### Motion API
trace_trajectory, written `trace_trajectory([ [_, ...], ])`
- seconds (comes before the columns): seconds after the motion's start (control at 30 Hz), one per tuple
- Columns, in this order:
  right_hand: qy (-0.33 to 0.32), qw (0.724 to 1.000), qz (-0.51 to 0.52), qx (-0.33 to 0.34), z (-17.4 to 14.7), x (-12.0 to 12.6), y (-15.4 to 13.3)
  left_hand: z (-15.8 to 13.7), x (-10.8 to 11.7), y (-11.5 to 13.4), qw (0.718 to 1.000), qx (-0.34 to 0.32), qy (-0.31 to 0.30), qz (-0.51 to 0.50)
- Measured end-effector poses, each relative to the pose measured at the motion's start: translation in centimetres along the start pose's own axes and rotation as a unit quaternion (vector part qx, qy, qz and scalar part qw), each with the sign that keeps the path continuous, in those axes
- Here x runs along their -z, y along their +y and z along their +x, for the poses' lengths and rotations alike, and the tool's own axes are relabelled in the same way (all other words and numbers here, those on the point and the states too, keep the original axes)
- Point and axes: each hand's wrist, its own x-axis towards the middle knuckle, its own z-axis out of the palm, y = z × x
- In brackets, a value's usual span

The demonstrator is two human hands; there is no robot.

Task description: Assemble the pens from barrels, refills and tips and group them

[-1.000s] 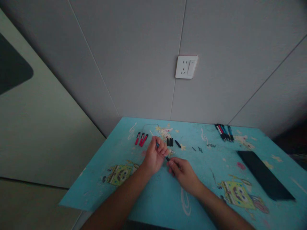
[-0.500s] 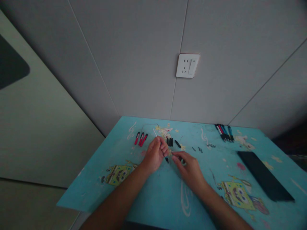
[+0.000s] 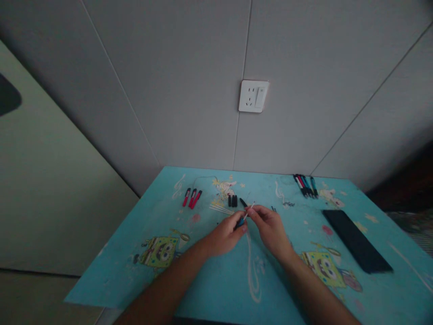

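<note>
My left hand (image 3: 225, 233) is closed around a short blue pen barrel (image 3: 239, 223) above the middle of the table. A thin white pen refill (image 3: 250, 210) sticks up at a slant from beside the barrel. Its upper part is pinched between the thumb and fingers of my right hand (image 3: 269, 225). Just beyond the hands lie several white refills (image 3: 220, 208), black pen grips (image 3: 232, 201) and a dark pen part (image 3: 243, 202) partly hidden by my fingers. Small black pieces (image 3: 274, 209) show behind my right hand.
Red tubes with black ends (image 3: 193, 197) lie at the left of the cartoon-printed blue table (image 3: 135, 275). Several assembled pens (image 3: 305, 186) lie at the back right. A flat black case (image 3: 356, 240) rests on the right. The wall (image 3: 189, 90) with a socket (image 3: 254, 96) stands behind.
The left hand has turned, with the barrel now pointing up and right, and the right hand pinches the white refill. White refills on the table have come into view. The camera view has shifted slightly.
</note>
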Motion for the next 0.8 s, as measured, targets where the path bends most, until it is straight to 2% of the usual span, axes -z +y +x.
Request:
trace_trajectory([
  [0.17,0.002,1.000,0.030,-0.008,0.3,0.1,0.5,0.4,0.4,-0.9,0.996,0.040,0.035,-0.070],
  [0.43,0.047,0.999,0.003,-0.005,-0.1,-0.1,0.6,0.0,0.0,-0.2,0.996,0.049,0.022,-0.069],
  [0.57,0.037,0.998,-0.050,0.022,-0.4,-0.5,0.6,-0.1,-0.2,-0.2,0.998,0.044,0.032,-0.013],
  [0.67,0.006,0.996,-0.076,0.043,-0.3,-0.8,0.6,-0.1,-0.1,-0.4,0.997,0.032,0.046,0.046],
  [0.8,-0.046,0.985,-0.151,0.076,0.5,0.5,1.1,0.2,0.8,-0.7,0.990,0.012,0.082,0.116],
])
